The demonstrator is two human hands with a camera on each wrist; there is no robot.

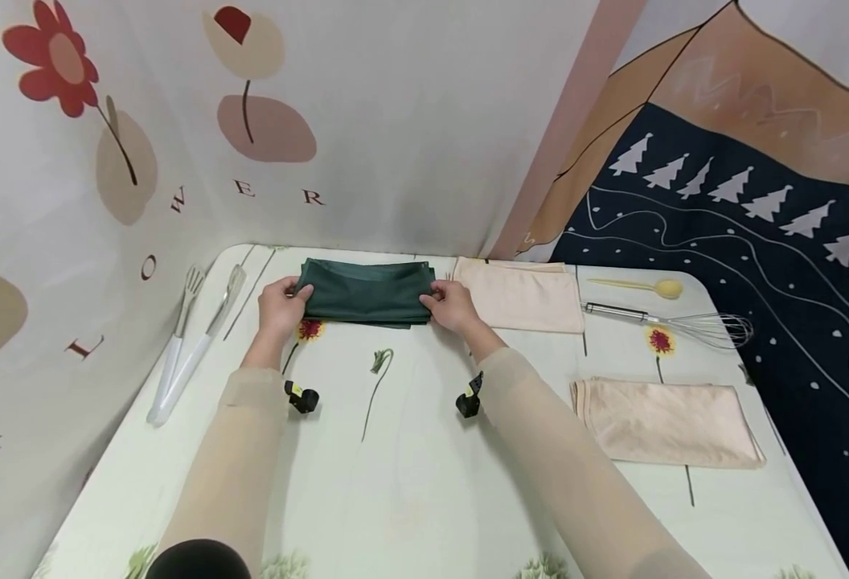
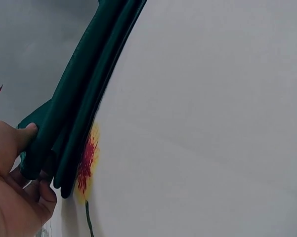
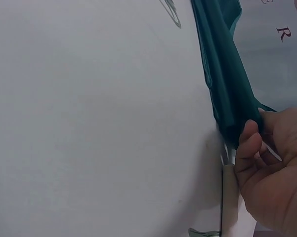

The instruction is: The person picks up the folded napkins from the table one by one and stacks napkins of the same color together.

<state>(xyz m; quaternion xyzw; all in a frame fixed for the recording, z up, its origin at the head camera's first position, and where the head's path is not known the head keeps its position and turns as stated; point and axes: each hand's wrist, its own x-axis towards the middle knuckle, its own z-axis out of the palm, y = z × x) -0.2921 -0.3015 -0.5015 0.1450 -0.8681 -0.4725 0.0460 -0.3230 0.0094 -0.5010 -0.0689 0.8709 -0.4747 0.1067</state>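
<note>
Head view: two hands grasp a folded dark green cloth [image 1: 368, 291] near the back edge of the table [image 1: 410, 498]. The left hand [image 1: 280, 309] pinches its left end; the right hand [image 1: 454, 305] pinches its right end. A small black camera sits at each wrist. Right of the green cloth, just beside the right hand, lies a folded pale pink cloth [image 1: 522, 297]; beyond it are a yellow spoon [image 1: 665, 288] and, nearer the person, a wire whisk [image 1: 641, 315]. A folded champagne satin cloth [image 1: 674, 425] lies in front of the whisk. On the far left rest white-handled tongs [image 1: 184, 376]. Dark red capitals climb the white curtain [image 1: 410, 104] from lower left towards the middle: F, L, O, W, E, R. White fir trees mark the navy part of the hanging [image 1: 685, 221] at right, which carries a few thin white squiggles.

Left wrist view: the thumb lies on top of the cloth's upper fold with fingers beneath it; the lower folds show beside a printed red-and-yellow flower. A red R, cut by the frame, stands at the left.

Right wrist view: thumb and fingers grip the other end of the green folds. A red R is legible on the curtain, with part of another letter at the top edge.
</note>
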